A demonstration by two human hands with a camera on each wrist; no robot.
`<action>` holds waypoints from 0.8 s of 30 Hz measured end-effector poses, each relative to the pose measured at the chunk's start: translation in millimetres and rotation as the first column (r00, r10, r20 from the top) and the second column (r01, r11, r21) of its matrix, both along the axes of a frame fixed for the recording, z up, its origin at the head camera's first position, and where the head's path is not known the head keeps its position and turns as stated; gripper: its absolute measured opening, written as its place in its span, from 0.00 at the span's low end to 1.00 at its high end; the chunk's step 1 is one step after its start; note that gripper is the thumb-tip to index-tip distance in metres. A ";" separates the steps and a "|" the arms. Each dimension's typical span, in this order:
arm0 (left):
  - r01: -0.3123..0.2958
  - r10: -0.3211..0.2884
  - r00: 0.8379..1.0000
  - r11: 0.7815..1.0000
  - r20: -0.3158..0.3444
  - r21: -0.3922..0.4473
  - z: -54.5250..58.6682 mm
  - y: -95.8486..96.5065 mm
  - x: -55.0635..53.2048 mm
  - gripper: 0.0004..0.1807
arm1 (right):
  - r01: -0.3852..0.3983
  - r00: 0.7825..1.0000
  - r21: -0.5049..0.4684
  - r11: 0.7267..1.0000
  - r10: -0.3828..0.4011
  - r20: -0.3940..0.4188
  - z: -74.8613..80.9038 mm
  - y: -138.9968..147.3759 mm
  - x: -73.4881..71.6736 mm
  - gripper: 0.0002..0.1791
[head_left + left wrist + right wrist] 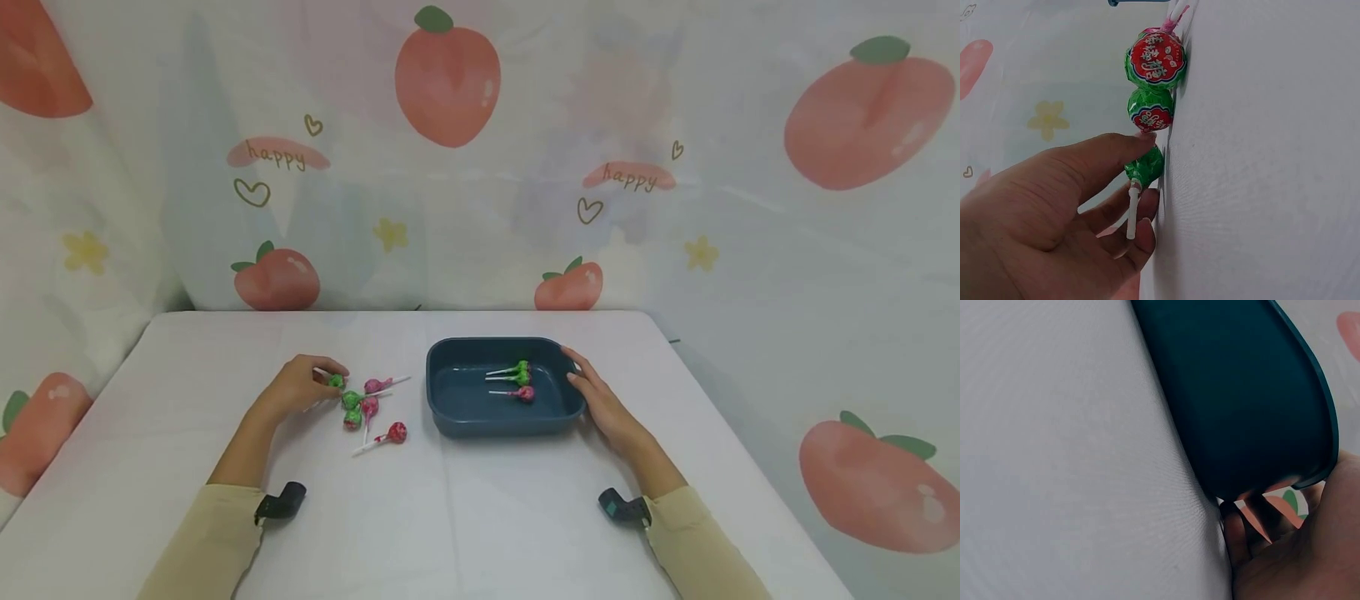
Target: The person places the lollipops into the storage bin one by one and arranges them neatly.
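Note:
Thumb and fingers of my left hand (303,385) pinch a green-wrapped lollipop (1145,166) low over the table, its white stick pointing back toward the palm. Right beside it lie more lollipops: green ones (352,419), pink ones (370,406) and a red one (397,432). My right hand (606,408) rests against the right end of a dark blue rectangular bin (495,427), fingers fairly straight along the wall. In the right wrist view, the fingers (1239,534) touch the outside of that end. Inside the bin lie two green lollipops (522,378) and a pink one (527,394).
A white cloth covers the table (450,517). Behind it hangs a curtain (480,208) printed with peaches. Each wrist carries a small black camera, the left one (283,502) and the right one (622,507).

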State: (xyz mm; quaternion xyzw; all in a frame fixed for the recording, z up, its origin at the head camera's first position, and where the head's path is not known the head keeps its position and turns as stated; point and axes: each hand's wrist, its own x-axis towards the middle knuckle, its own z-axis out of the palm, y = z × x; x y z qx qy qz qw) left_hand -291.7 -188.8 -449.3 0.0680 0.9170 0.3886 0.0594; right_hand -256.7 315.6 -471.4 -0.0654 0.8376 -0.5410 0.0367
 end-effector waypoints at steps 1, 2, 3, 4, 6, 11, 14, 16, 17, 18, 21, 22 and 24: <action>0.002 -0.002 1.000 1.000 0.000 -0.004 0.4 0.3 0.6 0.15 | 0.000 1.000 0.000 1.000 0.000 -0.001 0.0 -0.1 0.2 0.29; 0.001 -0.001 1.000 1.000 -0.003 -0.009 0.5 0.6 0.8 0.15 | -0.001 1.000 0.001 1.000 0.001 0.000 0.0 -0.1 0.3 0.29; 0.006 -0.006 1.000 1.000 -0.010 -0.009 0.5 0.5 1.0 0.15 | 0.001 1.000 0.001 1.000 -0.001 -0.001 -0.3 -0.2 0.1 0.29; 0.005 -0.005 1.000 1.000 -0.017 -0.008 0.2 0.4 0.9 0.15 | 0.003 1.000 0.004 1.000 -0.003 -0.003 -0.7 -0.1 -0.1 0.29; 0.009 -0.009 0.999 1.000 -0.037 -0.003 -1.1 -0.4 0.3 0.16 | 0.005 1.000 0.006 1.000 -0.005 -0.003 -1.3 0.3 -0.5 0.29; -0.012 0.012 0.998 1.000 -0.061 0.011 -3.9 -2.1 -1.0 0.24 | 0.004 1.000 0.005 1.000 -0.004 -0.006 -3.0 1.2 -1.1 0.29; -0.040 0.040 0.997 0.999 -0.063 0.003 -4.4 -2.1 -0.7 0.22 | 0.006 1.000 0.003 1.000 -0.006 -0.005 -3.8 1.7 -0.3 0.29; -0.049 0.049 0.997 0.999 -0.067 -0.003 -4.5 -1.8 0.2 0.19 | 0.004 1.000 0.001 1.000 -0.004 -0.005 -3.9 1.5 0.5 0.29; -0.053 0.052 0.996 0.999 -0.068 -0.005 -4.6 -1.7 0.6 0.18 | 0.002 1.000 0.002 1.000 -0.002 -0.004 -3.8 1.3 0.8 0.29; -0.056 0.055 0.996 0.998 -0.067 -0.007 -4.7 -1.7 1.2 0.17 | 0.000 1.000 0.001 1.000 0.000 -0.004 -3.7 1.2 1.1 0.29; -0.059 0.059 0.996 0.998 -0.068 -0.007 -3.8 -1.5 2.5 0.16 | -0.004 1.000 -0.006 1.000 0.004 -0.005 -2.2 0.2 1.5 0.29; -0.061 0.060 0.996 0.998 -0.067 -0.006 -3.2 -1.5 2.7 0.16 | -0.005 1.000 -0.009 1.000 0.005 -0.004 -1.6 0.1 1.6 0.29; -0.061 0.061 0.996 0.998 -0.066 -0.006 -1.6 -1.1 2.9 0.16 | -0.005 1.000 -0.010 1.000 0.005 -0.004 -1.3 0.3 0.1 0.29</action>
